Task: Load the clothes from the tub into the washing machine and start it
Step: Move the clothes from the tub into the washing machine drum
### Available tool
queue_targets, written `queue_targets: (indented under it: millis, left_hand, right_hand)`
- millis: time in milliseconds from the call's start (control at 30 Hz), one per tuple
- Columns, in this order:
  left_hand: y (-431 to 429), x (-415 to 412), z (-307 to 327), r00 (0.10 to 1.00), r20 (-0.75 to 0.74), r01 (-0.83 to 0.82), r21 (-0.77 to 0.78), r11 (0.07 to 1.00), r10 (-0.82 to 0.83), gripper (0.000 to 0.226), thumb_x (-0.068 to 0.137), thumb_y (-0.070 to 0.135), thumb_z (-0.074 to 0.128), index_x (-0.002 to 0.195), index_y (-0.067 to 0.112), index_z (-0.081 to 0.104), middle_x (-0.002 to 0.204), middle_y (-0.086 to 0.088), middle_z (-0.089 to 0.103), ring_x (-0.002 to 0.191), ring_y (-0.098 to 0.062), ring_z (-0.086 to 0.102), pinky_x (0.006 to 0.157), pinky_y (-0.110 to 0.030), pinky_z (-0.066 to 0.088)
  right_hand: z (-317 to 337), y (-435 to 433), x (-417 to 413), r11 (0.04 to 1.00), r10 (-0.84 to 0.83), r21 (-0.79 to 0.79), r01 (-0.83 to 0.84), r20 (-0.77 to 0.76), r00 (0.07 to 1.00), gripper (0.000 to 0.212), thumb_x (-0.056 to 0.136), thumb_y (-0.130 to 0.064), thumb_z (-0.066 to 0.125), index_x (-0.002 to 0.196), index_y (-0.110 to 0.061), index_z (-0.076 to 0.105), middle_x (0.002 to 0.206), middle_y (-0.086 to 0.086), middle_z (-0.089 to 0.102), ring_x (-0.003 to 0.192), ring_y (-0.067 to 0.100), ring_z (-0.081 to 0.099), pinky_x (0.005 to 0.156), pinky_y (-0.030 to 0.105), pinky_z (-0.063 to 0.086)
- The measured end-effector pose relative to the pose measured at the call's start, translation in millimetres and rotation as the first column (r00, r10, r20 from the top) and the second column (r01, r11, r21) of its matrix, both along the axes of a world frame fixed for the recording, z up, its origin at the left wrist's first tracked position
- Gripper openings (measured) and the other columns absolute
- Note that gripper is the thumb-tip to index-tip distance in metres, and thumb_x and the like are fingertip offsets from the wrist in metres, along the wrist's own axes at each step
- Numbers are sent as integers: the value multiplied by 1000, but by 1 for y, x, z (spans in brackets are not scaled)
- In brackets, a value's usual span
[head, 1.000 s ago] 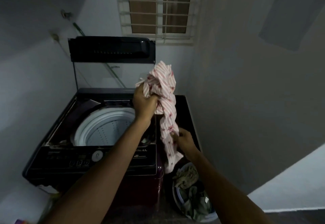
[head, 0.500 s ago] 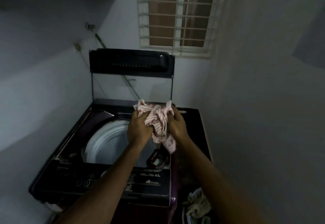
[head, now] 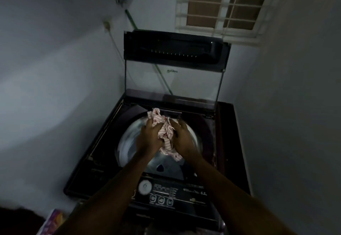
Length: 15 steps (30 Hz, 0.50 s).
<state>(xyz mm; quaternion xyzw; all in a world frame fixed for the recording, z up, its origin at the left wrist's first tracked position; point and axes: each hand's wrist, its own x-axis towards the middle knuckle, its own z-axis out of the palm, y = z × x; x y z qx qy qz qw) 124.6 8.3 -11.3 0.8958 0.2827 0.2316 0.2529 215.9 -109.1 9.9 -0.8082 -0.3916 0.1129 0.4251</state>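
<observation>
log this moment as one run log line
step: loading | left hand: grips pink-striped white cloth | right hand: grips it too | cloth: above round drum of dark washing machine | lid: raised

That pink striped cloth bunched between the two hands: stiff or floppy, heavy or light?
Probably floppy: the striped cloth crumples into folds between the left hand and right hand, and a loose end droops below them. Likely light, since it bunches up easily. Released, it would probably slump into the drum.
</observation>
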Motion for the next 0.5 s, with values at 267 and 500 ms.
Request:
queue_targets:
  millis: [267,500]
  left_hand:
    - [64,-2,-46,897,-304,285,-160,945,-322,86,72,61,45,149,24,35,159,-5,23,147,-25,22,117,-44,27]
    - [55,2,-32,849,-299,358,-280,891,-435,61,87,26,66,143,15,44,144,-7,45,132,-25,43,103,-31,37]
  right_hand:
    - [-28,33,4,924,-128,-372,86,-90,988,65,91,-17,50,150,-15,24,153,23,21,136,38,34,107,43,36]
    - [-31,-10,12,864,-275,-464,196,-107,956,60,74,-25,58,130,-4,56,131,19,57,124,31,52,100,27,36]
